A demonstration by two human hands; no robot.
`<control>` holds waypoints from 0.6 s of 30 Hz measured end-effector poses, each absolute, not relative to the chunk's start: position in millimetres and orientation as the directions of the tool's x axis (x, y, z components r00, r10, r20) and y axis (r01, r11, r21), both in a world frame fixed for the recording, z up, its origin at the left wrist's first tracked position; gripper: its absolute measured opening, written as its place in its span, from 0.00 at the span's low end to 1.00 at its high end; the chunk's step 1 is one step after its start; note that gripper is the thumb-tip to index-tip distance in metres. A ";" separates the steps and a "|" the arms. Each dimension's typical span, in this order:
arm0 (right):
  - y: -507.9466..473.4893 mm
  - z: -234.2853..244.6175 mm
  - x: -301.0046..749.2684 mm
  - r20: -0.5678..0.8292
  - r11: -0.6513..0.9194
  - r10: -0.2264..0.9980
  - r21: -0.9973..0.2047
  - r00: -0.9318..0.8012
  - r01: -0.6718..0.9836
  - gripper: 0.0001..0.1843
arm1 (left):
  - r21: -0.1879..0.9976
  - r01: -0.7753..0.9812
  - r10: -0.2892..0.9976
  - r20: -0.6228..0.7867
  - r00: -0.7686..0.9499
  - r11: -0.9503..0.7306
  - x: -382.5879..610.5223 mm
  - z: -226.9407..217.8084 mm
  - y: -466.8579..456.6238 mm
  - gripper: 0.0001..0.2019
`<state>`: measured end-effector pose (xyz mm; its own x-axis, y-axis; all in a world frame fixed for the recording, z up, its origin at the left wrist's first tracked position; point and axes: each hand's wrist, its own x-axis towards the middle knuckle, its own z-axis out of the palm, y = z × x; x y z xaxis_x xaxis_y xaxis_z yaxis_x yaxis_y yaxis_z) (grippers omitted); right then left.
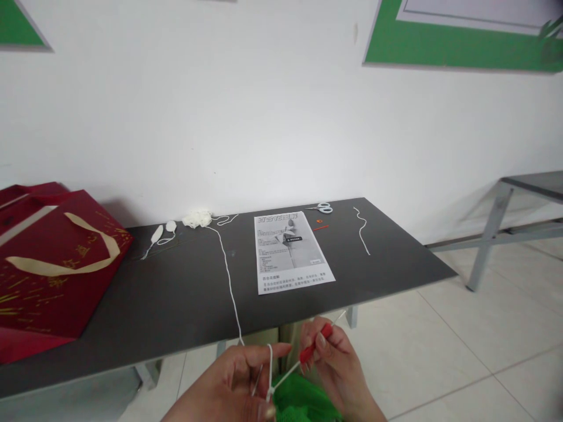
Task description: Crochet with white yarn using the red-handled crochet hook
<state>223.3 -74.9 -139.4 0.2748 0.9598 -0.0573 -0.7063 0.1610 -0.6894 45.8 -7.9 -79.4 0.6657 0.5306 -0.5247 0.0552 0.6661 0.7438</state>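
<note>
Head: yarn (228,269) on table (176,293), white wall (264,117).

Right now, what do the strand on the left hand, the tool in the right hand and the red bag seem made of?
White yarn: soft matte fibre, cotton or acrylic perhaps; it drapes limp. Crochet hook: red handle looks smooth plastic; thin shaft likely metal. Red gift bag: stiff coated paper, gold print, slight sheen.

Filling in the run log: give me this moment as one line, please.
left hand: white yarn looped over finger | right hand: holds red-handled hook | below hands: green piece | table: sheet, scissors, red bag
</note>
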 end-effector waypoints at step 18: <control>-82.9 -134.6 226.3 0.059 0.234 0.949 -0.791 0.311 -0.565 0.10 | 0.722 0.042 0.525 -0.541 0.657 0.691 48.3 -70.2 -11.0 0.21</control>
<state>226.3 -82.9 -134.6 0.3112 0.9485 0.0587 -0.5655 0.2345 -0.7907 48.3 -11.0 -70.2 0.6572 0.5250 -0.5408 0.0423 0.6907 0.7219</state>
